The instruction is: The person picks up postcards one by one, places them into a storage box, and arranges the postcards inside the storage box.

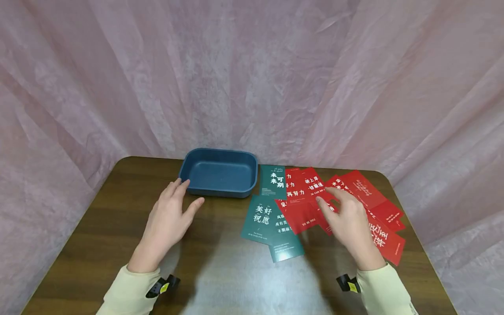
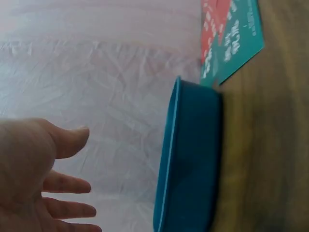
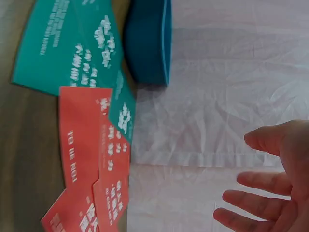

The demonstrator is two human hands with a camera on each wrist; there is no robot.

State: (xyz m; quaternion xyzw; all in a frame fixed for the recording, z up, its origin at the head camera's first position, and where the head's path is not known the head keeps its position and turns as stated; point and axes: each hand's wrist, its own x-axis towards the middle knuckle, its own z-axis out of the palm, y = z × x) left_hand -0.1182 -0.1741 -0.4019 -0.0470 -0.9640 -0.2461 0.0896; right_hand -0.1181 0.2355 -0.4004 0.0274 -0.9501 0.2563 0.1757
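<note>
- Left: my left arm reaches in from the near edge in a pale yellow sleeve (image 1: pixel 130 291), a small black device with a yellow patch (image 1: pixel 162 286) at the wrist.
- My left hand (image 1: pixel 167 214) hovers over the brown wooden table (image 1: pixel 90 245), fingers extended, thumb spread well away from them, holding nothing. It is near the left end of a tray, and the left wrist view shows a gap between them.
- Left of centre, at the table's far edge: that tray (image 1: pixel 218 192), blue, rectangular with rounded corners, its inside facing up. Behind it hangs a pink, wrinkled curtain (image 1: pixel 252 78).
- Just right of the tray: teal cards (image 1: pixel 257 236) with white Chinese characters, lying flat and overlapping, spread from far to near.
- Further right: red cards (image 1: pixel 303 214) with white lettering, fanned in an overlapping, untidy spread; one reads "TO BE NO1". Their left side meets the teal ones.
- Right: my right hand (image 1: pixel 350 218) hangs above the red cards, fingers loosely extended, thumb apart, also holding nothing. A matching sleeve and device follow at its wrist.
</note>
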